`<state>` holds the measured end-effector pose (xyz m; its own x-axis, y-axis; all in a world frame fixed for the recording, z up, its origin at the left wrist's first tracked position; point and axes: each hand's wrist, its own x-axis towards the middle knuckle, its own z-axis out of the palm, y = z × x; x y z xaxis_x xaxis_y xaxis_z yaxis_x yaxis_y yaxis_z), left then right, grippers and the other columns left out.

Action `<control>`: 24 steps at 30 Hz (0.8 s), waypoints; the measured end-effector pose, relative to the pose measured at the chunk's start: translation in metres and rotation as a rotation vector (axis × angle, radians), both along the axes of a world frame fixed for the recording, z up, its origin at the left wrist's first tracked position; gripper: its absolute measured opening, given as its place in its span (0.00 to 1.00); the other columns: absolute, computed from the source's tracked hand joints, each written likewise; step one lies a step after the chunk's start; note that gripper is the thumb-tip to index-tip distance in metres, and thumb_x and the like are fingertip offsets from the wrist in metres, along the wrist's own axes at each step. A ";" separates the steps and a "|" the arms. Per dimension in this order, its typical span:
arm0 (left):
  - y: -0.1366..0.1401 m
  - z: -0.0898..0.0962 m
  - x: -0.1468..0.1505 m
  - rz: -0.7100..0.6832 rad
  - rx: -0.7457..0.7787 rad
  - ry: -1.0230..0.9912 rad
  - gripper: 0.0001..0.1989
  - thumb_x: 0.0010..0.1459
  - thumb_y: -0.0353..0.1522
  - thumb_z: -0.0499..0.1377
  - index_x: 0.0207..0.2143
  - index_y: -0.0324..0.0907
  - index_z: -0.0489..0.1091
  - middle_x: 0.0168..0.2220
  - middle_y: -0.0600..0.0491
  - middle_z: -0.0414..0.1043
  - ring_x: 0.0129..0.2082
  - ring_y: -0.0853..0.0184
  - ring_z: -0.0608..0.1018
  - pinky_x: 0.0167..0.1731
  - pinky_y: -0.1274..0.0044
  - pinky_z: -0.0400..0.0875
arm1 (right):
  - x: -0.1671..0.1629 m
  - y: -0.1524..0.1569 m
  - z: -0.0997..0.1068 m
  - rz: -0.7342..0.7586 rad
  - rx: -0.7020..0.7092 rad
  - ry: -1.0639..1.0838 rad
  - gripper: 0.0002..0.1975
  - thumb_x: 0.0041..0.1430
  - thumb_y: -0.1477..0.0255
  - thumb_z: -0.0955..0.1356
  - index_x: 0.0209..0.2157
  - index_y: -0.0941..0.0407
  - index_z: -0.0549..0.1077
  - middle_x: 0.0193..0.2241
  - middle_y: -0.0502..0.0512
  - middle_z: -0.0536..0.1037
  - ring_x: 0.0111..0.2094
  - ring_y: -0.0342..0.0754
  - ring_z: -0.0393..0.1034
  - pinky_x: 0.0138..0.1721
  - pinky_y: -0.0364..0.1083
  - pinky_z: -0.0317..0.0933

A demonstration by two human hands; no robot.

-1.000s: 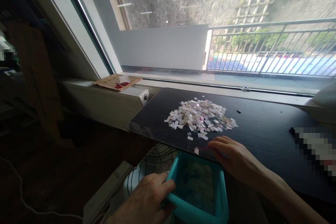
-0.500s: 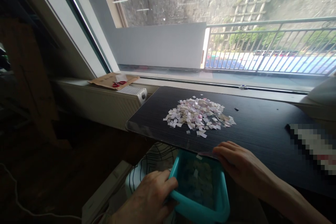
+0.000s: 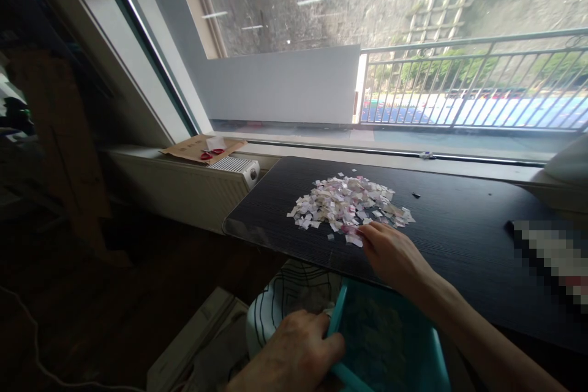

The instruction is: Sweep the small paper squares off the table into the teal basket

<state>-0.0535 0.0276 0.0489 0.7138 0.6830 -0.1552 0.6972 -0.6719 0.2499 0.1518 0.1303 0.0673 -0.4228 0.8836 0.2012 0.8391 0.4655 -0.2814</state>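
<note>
A wide window [image 3: 316,24] fills the far side of the room, and below it stands the dark table [image 3: 459,220], its near edge running across in front of the person. Left of it is a pale radiator [image 3: 184,187], with brown paper [image 3: 179,150] on top. The teal tub [image 3: 339,313] sits just below the table's near edge, open side up, with pale bits in it too dim to make out. On the table lies the pile [image 3: 342,202] of paper scraps, spread longest from left to right, straight beyond the tub. The right hand [image 3: 388,251] is the nearer to it, at its near right border, so most of the heap lies ahead and leftward of those fingertips. They are pinched together on what looks like a pink slip [image 3: 349,229]. The left hand [image 3: 305,340], below the table edge, is curled round the tub's left wall. Red scissors [image 3: 212,153] rest on the brown paper.
</note>
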 end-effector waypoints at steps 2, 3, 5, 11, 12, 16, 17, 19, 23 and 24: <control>0.000 0.000 0.000 0.006 0.011 -0.005 0.10 0.54 0.36 0.63 0.35 0.43 0.65 0.35 0.53 0.67 0.32 0.61 0.72 0.30 0.74 0.64 | -0.004 -0.001 0.003 0.018 -0.030 -0.009 0.13 0.62 0.77 0.58 0.39 0.59 0.72 0.33 0.57 0.74 0.33 0.46 0.66 0.32 0.43 0.57; 0.000 0.000 -0.001 0.010 0.001 -0.013 0.10 0.54 0.35 0.63 0.35 0.43 0.65 0.35 0.54 0.67 0.32 0.61 0.72 0.30 0.74 0.64 | -0.005 -0.004 0.005 0.035 -0.046 -0.004 0.13 0.62 0.77 0.58 0.39 0.58 0.72 0.33 0.56 0.74 0.33 0.46 0.66 0.32 0.42 0.57; -0.002 0.001 -0.002 0.021 -0.022 -0.038 0.10 0.54 0.34 0.63 0.35 0.44 0.65 0.35 0.54 0.67 0.33 0.62 0.72 0.31 0.74 0.64 | -0.006 -0.011 0.008 0.084 -0.077 0.009 0.13 0.61 0.77 0.58 0.40 0.57 0.72 0.34 0.55 0.74 0.33 0.45 0.66 0.32 0.42 0.56; -0.003 0.001 -0.001 0.013 -0.036 -0.091 0.10 0.54 0.32 0.63 0.35 0.44 0.64 0.36 0.56 0.66 0.35 0.63 0.72 0.33 0.75 0.64 | -0.011 -0.012 0.010 0.092 -0.077 0.046 0.13 0.62 0.75 0.58 0.40 0.57 0.72 0.33 0.55 0.74 0.32 0.45 0.66 0.32 0.42 0.56; -0.003 0.001 -0.001 0.008 -0.032 -0.091 0.11 0.53 0.32 0.64 0.35 0.44 0.64 0.36 0.56 0.67 0.35 0.63 0.72 0.33 0.74 0.64 | -0.013 -0.009 0.010 0.100 -0.076 0.041 0.12 0.62 0.75 0.58 0.40 0.57 0.72 0.33 0.55 0.74 0.32 0.45 0.66 0.32 0.42 0.56; -0.002 0.001 -0.001 -0.007 -0.014 -0.079 0.12 0.54 0.35 0.64 0.36 0.44 0.63 0.37 0.55 0.66 0.35 0.63 0.72 0.32 0.74 0.64 | -0.018 0.004 0.011 0.085 -0.050 -0.006 0.12 0.62 0.76 0.58 0.38 0.58 0.72 0.33 0.55 0.74 0.31 0.45 0.66 0.30 0.42 0.54; -0.001 0.002 -0.001 -0.009 -0.010 -0.075 0.11 0.54 0.35 0.63 0.36 0.43 0.63 0.36 0.55 0.66 0.34 0.63 0.72 0.32 0.74 0.65 | -0.019 0.006 0.012 0.066 -0.042 -0.020 0.12 0.61 0.76 0.58 0.38 0.58 0.72 0.32 0.56 0.74 0.31 0.45 0.65 0.30 0.42 0.54; -0.001 0.003 0.000 -0.013 -0.013 -0.070 0.11 0.55 0.35 0.63 0.36 0.43 0.63 0.36 0.55 0.66 0.34 0.63 0.72 0.32 0.74 0.65 | -0.018 0.009 0.013 0.036 -0.033 -0.030 0.12 0.61 0.76 0.58 0.37 0.59 0.72 0.32 0.56 0.74 0.30 0.45 0.65 0.29 0.42 0.54; -0.001 0.006 0.001 -0.010 -0.054 -0.105 0.09 0.56 0.33 0.62 0.36 0.43 0.64 0.37 0.54 0.67 0.36 0.62 0.72 0.34 0.74 0.65 | -0.014 0.004 0.012 0.093 -0.065 0.027 0.12 0.62 0.74 0.58 0.39 0.58 0.73 0.34 0.56 0.74 0.31 0.45 0.66 0.31 0.42 0.56; -0.002 0.006 0.001 -0.002 -0.059 -0.114 0.08 0.56 0.32 0.61 0.35 0.43 0.64 0.37 0.54 0.67 0.36 0.62 0.73 0.35 0.74 0.65 | -0.013 0.003 0.011 0.103 -0.077 0.032 0.13 0.62 0.74 0.59 0.40 0.58 0.73 0.34 0.56 0.74 0.32 0.45 0.67 0.31 0.42 0.56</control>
